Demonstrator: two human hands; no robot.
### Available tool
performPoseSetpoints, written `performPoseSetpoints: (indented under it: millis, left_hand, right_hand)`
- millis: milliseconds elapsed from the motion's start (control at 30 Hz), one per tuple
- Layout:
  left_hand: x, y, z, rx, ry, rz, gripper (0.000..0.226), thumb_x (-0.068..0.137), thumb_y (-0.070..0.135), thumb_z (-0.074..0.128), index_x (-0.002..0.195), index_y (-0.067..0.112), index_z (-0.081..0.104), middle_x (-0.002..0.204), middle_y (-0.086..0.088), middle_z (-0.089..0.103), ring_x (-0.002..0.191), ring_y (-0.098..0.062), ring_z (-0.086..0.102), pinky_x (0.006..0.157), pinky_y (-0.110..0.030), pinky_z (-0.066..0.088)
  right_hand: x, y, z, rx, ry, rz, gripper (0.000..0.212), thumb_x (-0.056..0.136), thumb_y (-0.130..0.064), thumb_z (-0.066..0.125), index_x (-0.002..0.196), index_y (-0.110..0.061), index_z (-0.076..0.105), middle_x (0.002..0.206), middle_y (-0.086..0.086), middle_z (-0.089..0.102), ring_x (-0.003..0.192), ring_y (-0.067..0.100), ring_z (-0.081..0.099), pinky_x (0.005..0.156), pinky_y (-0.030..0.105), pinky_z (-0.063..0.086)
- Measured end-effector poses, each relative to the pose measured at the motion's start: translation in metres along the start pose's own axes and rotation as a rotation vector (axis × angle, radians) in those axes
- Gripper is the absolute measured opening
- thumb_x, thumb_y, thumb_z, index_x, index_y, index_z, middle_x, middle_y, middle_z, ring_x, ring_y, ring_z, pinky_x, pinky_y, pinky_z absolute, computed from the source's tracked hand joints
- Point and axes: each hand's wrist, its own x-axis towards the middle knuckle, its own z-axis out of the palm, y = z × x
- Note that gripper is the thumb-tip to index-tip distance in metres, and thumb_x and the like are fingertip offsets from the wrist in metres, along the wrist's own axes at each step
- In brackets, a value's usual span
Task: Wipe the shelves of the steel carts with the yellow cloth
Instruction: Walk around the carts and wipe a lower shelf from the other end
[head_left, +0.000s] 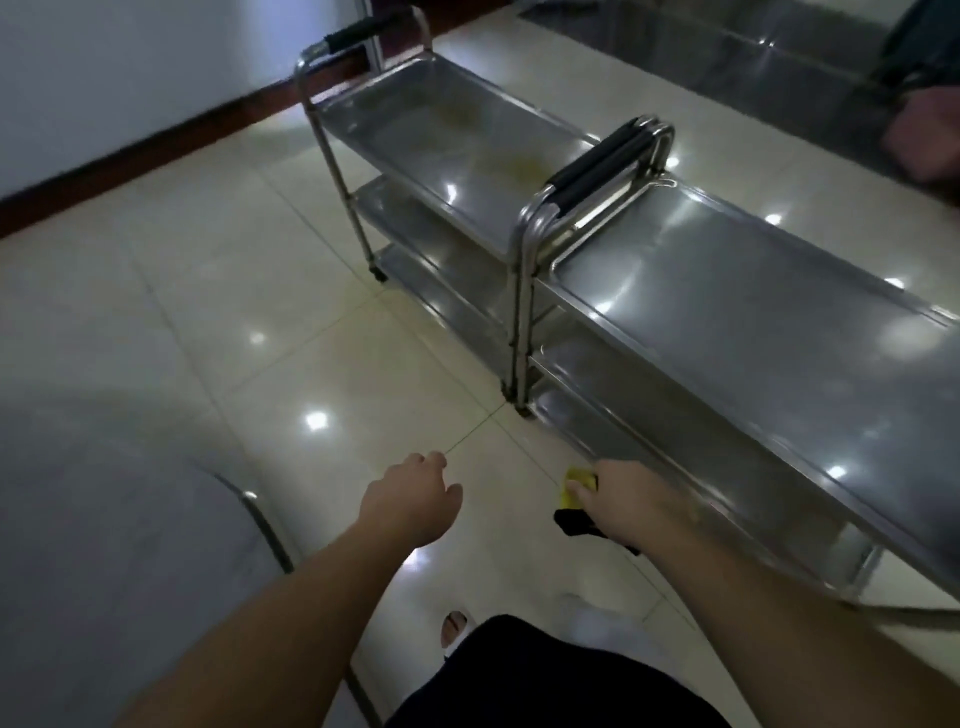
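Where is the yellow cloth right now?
The yellow cloth is low in the head view, right of centre, held in the right hand, just in front of the nearer steel cart.

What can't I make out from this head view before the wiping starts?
- yellow cloth: mostly covered by the right hand; its size is unclear.
- near cart: its far right end is cut off by the frame edge.
- lower shelves: largely hidden under the top shelf.
- far cart: yellowish marks, too blurred to identify.
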Motion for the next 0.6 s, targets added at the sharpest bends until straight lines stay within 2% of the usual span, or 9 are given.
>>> performPoseSetpoints:
  millis: [133, 333, 500, 600]
  left_hand:
    - [0.039, 0.009, -0.021, 0.065, -0.023, 0.118, 0.056, 0.102, 0.052, 0.043, 0.151, 0.026, 0.042, 0.146, -0.004, 0.051, 0.126, -0.029, 0.056, 0.103, -0.047, 0.049]
    - [0.092, 0.032, -0.051, 0.180, -0.035, 0.216, 0.055, 0.103, 0.051, 0.043, 0.151, 0.025, 0.042, 0.145, -0.005, 0.052, 0.125, -0.029, 0.056, 0.102, -0.048, 0.050]
    - [0.131, 0.037, -0.070, 0.188, -0.062, 0.259, 0.054, 0.102, 0.050, 0.047, 0.150, 0.025, 0.044, 0.145, -0.004, 0.053, 0.126, -0.028, 0.057, 0.104, -0.048, 0.050]
    - [0.157, 0.039, -0.073, 0.236, -0.078, 0.258, 0.053, 0.102, 0.049, 0.047, 0.148, 0.025, 0.046, 0.143, -0.005, 0.055, 0.124, -0.028, 0.057, 0.104, -0.046, 0.050]
  right_hand:
    - [0.009, 0.005, 0.000, 0.101, -0.015, 0.112, 0.045, 0.104, -0.055, 0.042, 0.108, -0.016, 0.064, 0.108, 0.008, 0.069, 0.095, 0.025, 0.064, 0.078, 0.036, 0.053]
    - [0.047, 0.023, -0.011, 0.257, 0.016, 0.250, 0.044, 0.102, -0.056, 0.040, 0.090, -0.019, 0.060, 0.094, 0.006, 0.066, 0.087, 0.025, 0.064, 0.080, 0.038, 0.056]
    - [0.080, 0.019, -0.024, 0.290, 0.053, 0.277, 0.040, 0.103, -0.055, 0.040, 0.084, -0.023, 0.054, 0.093, 0.005, 0.064, 0.085, 0.023, 0.062, 0.069, 0.034, 0.050]
    - [0.092, 0.010, -0.024, 0.264, 0.049, 0.296, 0.043, 0.103, -0.057, 0.040, 0.093, -0.021, 0.061, 0.096, 0.006, 0.067, 0.087, 0.025, 0.063, 0.071, 0.035, 0.051]
